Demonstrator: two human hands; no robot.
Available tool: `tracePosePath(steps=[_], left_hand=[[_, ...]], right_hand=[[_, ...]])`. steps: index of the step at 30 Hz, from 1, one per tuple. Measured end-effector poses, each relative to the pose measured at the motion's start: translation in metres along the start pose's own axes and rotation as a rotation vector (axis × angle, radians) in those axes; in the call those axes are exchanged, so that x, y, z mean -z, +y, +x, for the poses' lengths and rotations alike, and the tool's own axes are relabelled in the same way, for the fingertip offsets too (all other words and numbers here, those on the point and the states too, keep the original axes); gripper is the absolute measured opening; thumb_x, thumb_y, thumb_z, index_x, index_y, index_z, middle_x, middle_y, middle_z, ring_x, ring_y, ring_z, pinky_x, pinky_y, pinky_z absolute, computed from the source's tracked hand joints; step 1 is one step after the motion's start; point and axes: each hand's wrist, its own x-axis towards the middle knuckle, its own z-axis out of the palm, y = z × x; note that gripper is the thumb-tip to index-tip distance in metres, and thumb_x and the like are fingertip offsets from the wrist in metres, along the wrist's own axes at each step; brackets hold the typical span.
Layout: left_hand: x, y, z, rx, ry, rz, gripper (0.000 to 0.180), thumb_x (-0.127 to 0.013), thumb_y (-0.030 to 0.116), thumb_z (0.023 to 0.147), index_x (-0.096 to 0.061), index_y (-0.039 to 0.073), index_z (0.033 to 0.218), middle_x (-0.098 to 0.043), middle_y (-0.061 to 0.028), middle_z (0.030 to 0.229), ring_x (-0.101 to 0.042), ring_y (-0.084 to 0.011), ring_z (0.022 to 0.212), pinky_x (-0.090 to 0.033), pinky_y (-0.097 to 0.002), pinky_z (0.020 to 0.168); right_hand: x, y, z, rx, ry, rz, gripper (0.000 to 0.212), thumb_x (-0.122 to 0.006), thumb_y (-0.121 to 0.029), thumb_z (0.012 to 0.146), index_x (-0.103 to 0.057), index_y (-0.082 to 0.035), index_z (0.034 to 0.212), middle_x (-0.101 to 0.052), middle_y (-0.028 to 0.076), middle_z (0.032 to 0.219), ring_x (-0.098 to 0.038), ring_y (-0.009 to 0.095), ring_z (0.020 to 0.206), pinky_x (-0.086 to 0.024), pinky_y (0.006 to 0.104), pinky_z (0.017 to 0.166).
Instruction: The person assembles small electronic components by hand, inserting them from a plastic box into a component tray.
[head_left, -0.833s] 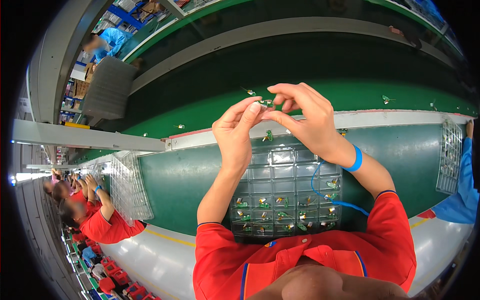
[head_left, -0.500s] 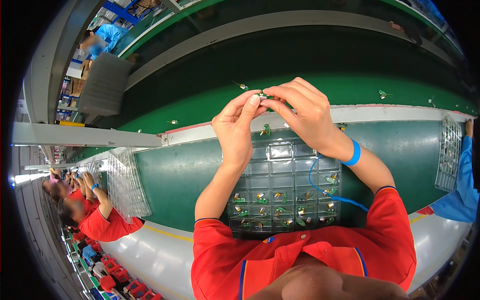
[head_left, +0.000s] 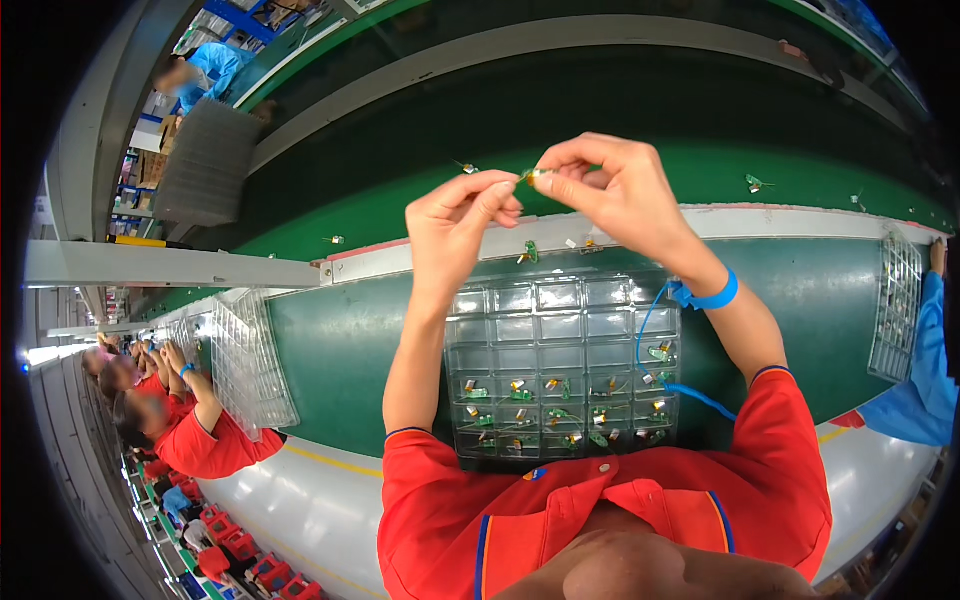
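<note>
The small circuit board point(head_left: 531, 177) is held up between the two hands over the near edge of the green belt point(head_left: 650, 145), on the far side of the white rail point(head_left: 740, 218). It looks tiny: a green sliver with a yellowish patch and a pale piece at its right end; finer detail is too small to make out. The right hand point(head_left: 622, 195) pinches that right end between thumb and index finger, its other fingers curled in behind. The left hand point(head_left: 455, 222) has thumb and index finger pressed together at the board's left end, pinching it there — exactly which part sits between the tips cannot be told — while its remaining fingers bend loosely beneath. Half a second ago the hands sat closer, the left thumb lying over the board and a silvery face showing; now the left hand has drawn away to the left, the right hand is a little higher, and more green shows between them. Below, the clear compartment tray point(head_left: 560, 327) rests on the green surface point(head_left: 345, 345), similar boards point(head_left: 520, 394) lying in its nearer rows — the same rows as before. Another loose board point(head_left: 529, 252) lies by the rail, and a blue wrist strap point(head_left: 716, 292) circles the right wrist.
</note>
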Motion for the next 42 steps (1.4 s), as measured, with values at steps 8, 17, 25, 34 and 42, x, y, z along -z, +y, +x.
tracePosePath(steps=[8, 17, 25, 34, 42], left_hand=[[0.047, -0.019, 0.021, 0.024, 0.038, 0.427, 0.017, -0.067, 0.009, 0.088, -0.069, 0.0, 0.102, -0.067, -0.007, 0.085, -0.063, -0.0102, 0.072, -0.053, -0.0224, 0.062], [0.01, -0.06, 0.017, 0.043, -0.171, 0.472, 0.015, -0.067, 0.005, 0.085, -0.069, -0.005, 0.097, -0.069, -0.0106, 0.087, -0.068, -0.0164, 0.068, -0.056, -0.0264, 0.063], [0.053, -0.087, 0.025, -0.201, 0.005, 1.047, 0.012, -0.067, 0.006, 0.082, -0.07, -0.001, 0.091, -0.068, -0.0131, 0.081, -0.067, -0.0233, 0.067, -0.052, -0.0324, 0.063], [0.006, -0.083, 0.043, -0.423, -0.293, 1.102, 0.015, -0.072, 0.007, 0.072, -0.07, 0.003, 0.087, -0.065, -0.0087, 0.094, -0.058, -0.026, 0.095, -0.05, -0.0372, 0.081], [0.003, -0.089, 0.05, -0.219, -0.404, 0.969, 0.017, -0.075, 0.006, 0.069, -0.068, 0.002, 0.083, -0.063, -0.0089, 0.089, -0.057, -0.0269, 0.089, -0.049, -0.0354, 0.076]], right_hand=[[0.013, 0.024, 0.021, -0.041, 0.085, -0.181, 0.017, -0.069, -0.01, 0.083, -0.068, 0.003, 0.093, -0.065, 0.005, 0.075, -0.06, 0.008, 0.066, -0.049, 0.0217, 0.058], [-0.019, 0.061, 0.011, -0.211, -0.146, -0.23, 0.023, -0.07, -0.012, 0.081, -0.067, 0.003, 0.098, -0.068, 0.008, 0.074, -0.064, 0.012, 0.066, -0.052, 0.0269, 0.063], [-0.013, 0.083, 0.014, -0.08, -0.096, -0.464, 0.024, -0.068, -0.009, 0.082, -0.065, 0.005, 0.101, -0.07, 0.017, 0.082, -0.069, 0.027, 0.074, -0.053, 0.0337, 0.068], [0.008, 0.08, 0.018, -0.089, -0.117, -0.798, 0.017, -0.066, -0.01, 0.082, -0.068, 0.002, 0.093, -0.07, 0.017, 0.08, -0.068, 0.033, 0.073, -0.053, 0.038, 0.069], [0.015, 0.086, 0.007, 0.053, -0.034, -0.475, 0.015, -0.067, -0.008, 0.082, -0.068, 0.004, 0.091, -0.069, 0.016, 0.077, -0.067, 0.027, 0.066, -0.052, 0.0326, 0.063]])
